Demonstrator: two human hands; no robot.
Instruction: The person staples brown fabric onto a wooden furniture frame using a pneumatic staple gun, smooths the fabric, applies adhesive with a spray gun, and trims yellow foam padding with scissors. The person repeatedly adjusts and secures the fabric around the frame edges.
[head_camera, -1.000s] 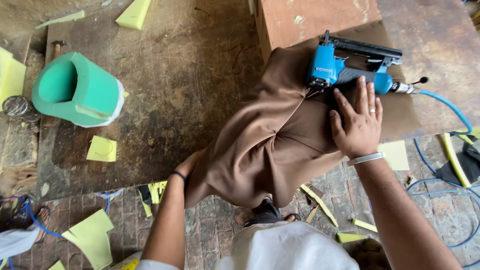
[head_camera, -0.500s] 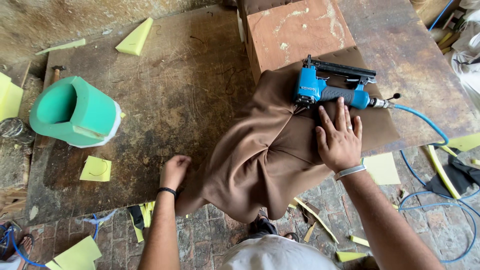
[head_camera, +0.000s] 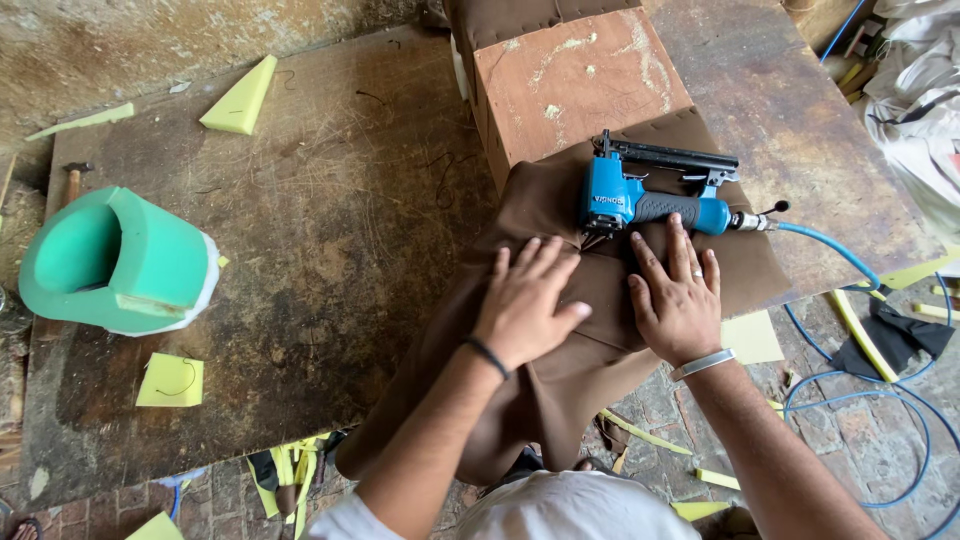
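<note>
Head view: left hand (head_camera: 530, 305) has joined right hand (head_camera: 677, 297) flat on brown fabric (head_camera: 600, 300).

This is an upholstery workshop: a scarred, stained wooden workbench (head_camera: 330, 260) carries a blue pneumatic staple gun (head_camera: 650, 195) on a blue air hose (head_camera: 850, 270), resting on brown fabric (head_camera: 560, 330) draped from a plywood box frame (head_camera: 575, 80). Yellow foam offcuts (head_camera: 240, 97) and a green foam block (head_camera: 115, 262) lie on the bench, with more scraps on the brick floor (head_camera: 840, 420) near it
</note>
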